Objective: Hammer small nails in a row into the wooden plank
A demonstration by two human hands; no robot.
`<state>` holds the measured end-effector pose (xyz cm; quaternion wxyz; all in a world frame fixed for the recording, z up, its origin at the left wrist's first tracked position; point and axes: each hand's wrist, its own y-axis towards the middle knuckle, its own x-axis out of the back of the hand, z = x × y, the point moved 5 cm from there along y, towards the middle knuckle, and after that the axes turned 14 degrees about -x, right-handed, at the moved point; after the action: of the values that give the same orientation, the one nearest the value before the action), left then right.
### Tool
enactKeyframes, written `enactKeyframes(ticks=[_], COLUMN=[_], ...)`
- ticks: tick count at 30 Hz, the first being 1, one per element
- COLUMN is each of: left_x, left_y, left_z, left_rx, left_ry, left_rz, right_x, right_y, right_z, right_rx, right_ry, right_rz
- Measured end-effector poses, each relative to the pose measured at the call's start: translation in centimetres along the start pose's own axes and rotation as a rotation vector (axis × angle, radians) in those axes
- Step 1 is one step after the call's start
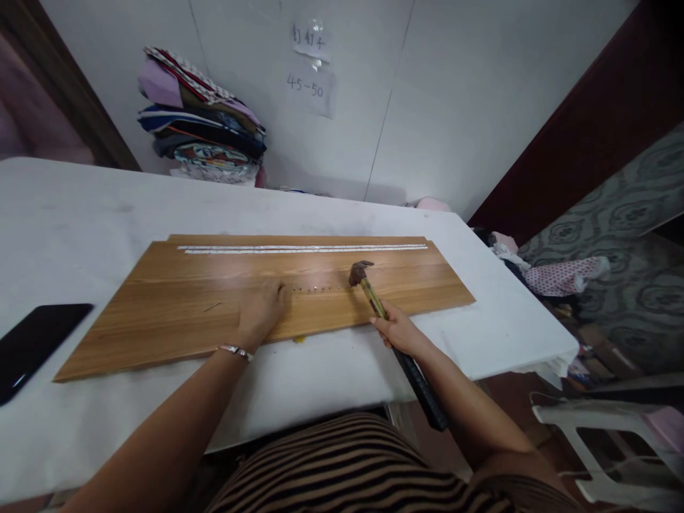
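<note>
A wide wood-grain board point(176, 313) lies on the table, with a short row of nails point(315, 288) standing in its middle. At the left end of that row rests my left hand point(263, 308), its fingers pinched together against the board; whatever they hold is too small to make out. My right hand point(398, 329) is wrapped round the handle of a claw hammer point(375, 299). The hammer's head is over the board by the right end of the row. Left of my left hand, a thin dark sliver point(212, 307), perhaps a loose nail, lies on the wood.
Two white measuring strips point(304, 249) run along the board's far side. A black phone point(37, 342) lies at the left on the white-covered table point(496, 306). Folded clothes point(206, 121) are stacked against the wall. A white plastic stool point(603, 420) stands at lower right.
</note>
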<state>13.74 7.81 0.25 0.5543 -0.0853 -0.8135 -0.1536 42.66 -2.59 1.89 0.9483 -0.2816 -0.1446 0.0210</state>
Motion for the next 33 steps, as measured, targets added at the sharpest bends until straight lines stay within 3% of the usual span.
enactKeyframes(ticks=[6, 11, 14, 17, 20, 33], left_x=[1.8, 5.3, 6.3, 6.0, 5.6, 4.8], left_y=[-0.5, -3.4, -5.6, -6.9, -7.0, -6.1], left_z=[0.3, 3.0, 5.2, 6.4, 6.3, 5.8], left_rx=[-0.034, 0.120, 0.260, 0.288, 0.254, 0.255], left_ry=[-0.035, 0.038, 0.146, 0.170, 0.171, 0.198], left_rz=[-0.174, -0.219, -0.121, 0.002, 0.073, 0.148], right_x=[0.0, 0.1, 0.1, 0.1, 0.1, -0.2], right_y=[0.0, 0.0, 0.0, 0.2, 0.2, 0.4], right_z=[0.0, -0.1, 0.0, 0.1, 0.2, 0.7], right_rx=[-0.015, 0.001, 0.001, -0.019, -0.010, 0.013], right_ry=[-0.013, -0.018, -0.024, -0.036, -0.030, -0.052], right_rz=[-0.014, -0.001, 0.006, 0.013, 0.012, 0.017])
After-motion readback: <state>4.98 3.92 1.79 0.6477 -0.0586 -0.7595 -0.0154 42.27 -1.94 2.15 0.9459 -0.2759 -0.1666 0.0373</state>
